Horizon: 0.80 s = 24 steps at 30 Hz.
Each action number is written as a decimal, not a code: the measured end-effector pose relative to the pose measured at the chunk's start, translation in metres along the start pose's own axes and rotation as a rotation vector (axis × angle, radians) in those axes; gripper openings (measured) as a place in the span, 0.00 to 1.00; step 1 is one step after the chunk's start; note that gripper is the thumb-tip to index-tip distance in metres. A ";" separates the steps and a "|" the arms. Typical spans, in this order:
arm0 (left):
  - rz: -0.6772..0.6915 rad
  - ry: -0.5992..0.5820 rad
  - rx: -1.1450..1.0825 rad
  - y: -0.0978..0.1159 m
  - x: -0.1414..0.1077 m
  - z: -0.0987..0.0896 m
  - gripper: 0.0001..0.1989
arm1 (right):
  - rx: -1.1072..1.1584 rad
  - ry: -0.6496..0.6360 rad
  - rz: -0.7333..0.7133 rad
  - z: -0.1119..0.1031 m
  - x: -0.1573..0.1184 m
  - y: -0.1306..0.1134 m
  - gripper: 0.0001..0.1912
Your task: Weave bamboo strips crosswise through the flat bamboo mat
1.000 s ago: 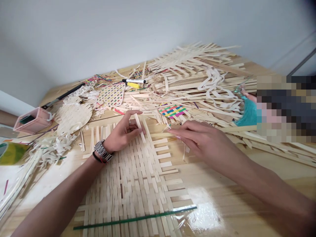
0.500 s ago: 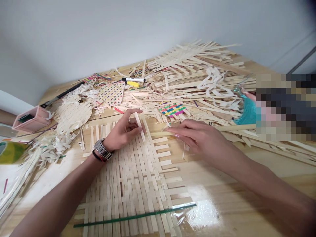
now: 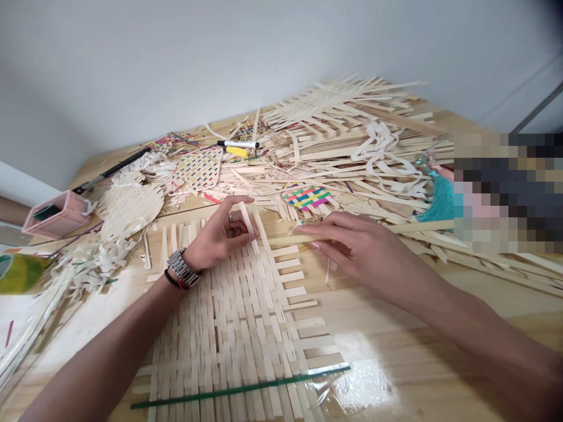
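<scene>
A pale woven mat of flat bamboo-like strips lies on the table below my hands, its strip ends sticking out at the right side and the top. At its upper edge my left hand pinches an upright strip, lifted off the weave between thumb and fingers. My right hand grips a long pale strip that lies crosswise; its left end reaches the mat's top right corner by the raised strips. A dark green strip rests across the mat's near part.
Loose strips and curled shavings cover the table's back. Colourful woven pieces, a round woven piece, a marker and a pink basket stand about. At right a teal tassel hangs beside a blurred patch.
My right hand has shifted very slightly, with the long strip now showing more plainly between its fingers. My left hand keeps its pinch on the raised strip.
</scene>
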<state>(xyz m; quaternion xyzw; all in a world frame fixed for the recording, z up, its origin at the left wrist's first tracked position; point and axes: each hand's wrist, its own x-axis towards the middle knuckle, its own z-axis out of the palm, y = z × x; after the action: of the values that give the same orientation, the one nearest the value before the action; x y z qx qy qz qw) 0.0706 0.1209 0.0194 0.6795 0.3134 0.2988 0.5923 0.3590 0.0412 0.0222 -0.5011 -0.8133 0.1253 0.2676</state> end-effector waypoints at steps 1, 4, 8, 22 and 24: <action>0.003 0.000 0.004 0.000 0.000 0.000 0.29 | -0.011 -0.001 0.002 -0.001 0.000 0.003 0.16; 0.005 0.002 0.016 0.000 0.000 0.000 0.30 | -0.036 0.026 -0.016 -0.002 0.000 0.011 0.14; -0.036 0.007 -0.002 0.003 0.000 0.002 0.30 | -0.062 0.079 -0.063 0.002 -0.002 0.017 0.13; -0.031 0.022 0.020 0.004 -0.002 0.003 0.26 | -0.112 0.154 -0.144 0.013 -0.003 0.010 0.14; -0.027 0.027 0.018 0.004 -0.002 0.003 0.25 | -0.124 0.154 -0.143 0.011 -0.003 0.010 0.14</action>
<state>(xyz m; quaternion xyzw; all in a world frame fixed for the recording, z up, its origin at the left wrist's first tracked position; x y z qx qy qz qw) 0.0724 0.1173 0.0226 0.6765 0.3331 0.2969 0.5859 0.3610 0.0443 0.0072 -0.4654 -0.8303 0.0164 0.3062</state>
